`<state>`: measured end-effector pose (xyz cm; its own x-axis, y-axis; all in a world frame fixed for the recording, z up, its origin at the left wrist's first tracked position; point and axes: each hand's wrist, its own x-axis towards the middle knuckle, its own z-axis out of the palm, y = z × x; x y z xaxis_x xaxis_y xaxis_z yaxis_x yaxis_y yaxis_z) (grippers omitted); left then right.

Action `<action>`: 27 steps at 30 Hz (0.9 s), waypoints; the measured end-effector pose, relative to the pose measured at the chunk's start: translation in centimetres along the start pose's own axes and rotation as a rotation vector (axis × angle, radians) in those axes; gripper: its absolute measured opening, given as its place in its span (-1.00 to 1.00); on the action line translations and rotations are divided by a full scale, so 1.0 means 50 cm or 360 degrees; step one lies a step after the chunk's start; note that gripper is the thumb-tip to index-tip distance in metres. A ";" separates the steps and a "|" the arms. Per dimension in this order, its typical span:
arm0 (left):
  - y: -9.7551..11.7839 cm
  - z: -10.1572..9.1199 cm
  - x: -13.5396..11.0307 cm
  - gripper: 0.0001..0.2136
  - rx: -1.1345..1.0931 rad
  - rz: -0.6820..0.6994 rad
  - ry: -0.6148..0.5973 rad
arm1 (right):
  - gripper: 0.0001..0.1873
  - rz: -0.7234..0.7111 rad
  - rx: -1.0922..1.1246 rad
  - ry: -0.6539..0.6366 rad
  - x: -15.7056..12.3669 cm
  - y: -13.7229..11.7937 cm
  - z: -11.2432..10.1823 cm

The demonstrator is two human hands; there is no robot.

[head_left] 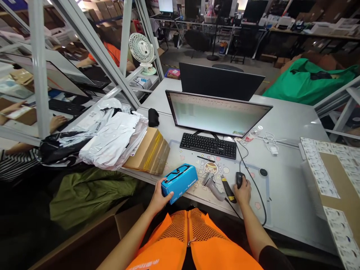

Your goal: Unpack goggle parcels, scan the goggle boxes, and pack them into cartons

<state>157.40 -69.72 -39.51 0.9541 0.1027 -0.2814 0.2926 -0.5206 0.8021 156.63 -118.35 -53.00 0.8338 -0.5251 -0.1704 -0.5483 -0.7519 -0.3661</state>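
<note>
My left hand [160,198] grips the near left end of a blue box [181,183], thumb on its side and fingers along the far edge. The box is tilted at the front edge of the desk. Over at the right, my right hand [243,191] is closed over a black computer mouse [239,179] on the desk mat. Between the hands lie a grey barcode scanner [213,187] and a yellow and black box cutter [228,189]. Behind them sit a black keyboard [208,145], a thin black pen [206,159] and a lit monitor [216,114].
Cardboard boxes [157,153] and white plastic mailers [112,131] are stacked at the left. A metal frame [84,41] and a fan [142,50] stand beyond. A box covered in labels [329,172] is at the right. Another person's hand [57,122] shows at the far left.
</note>
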 end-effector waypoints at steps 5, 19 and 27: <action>-0.019 -0.011 -0.008 -0.31 0.0018 -0.0039 -0.0086 | -0.23 -0.0006 -0.0084 0.0007 0.008 -0.011 0.010; -0.048 -0.006 -0.024 -0.28 -0.0037 -0.0124 -0.0068 | -0.28 -0.0060 -0.0196 -0.0096 0.017 -0.017 0.011; -0.064 -0.010 -0.027 -0.27 -0.0008 -0.0121 -0.0128 | -0.30 -0.0043 -0.0266 -0.0089 0.018 -0.028 0.004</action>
<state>155.20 -67.77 -41.46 0.9210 0.0732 -0.3825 0.3642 -0.5097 0.7794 158.16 -117.69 -52.80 0.8480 -0.4843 -0.2152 -0.5249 -0.8236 -0.2148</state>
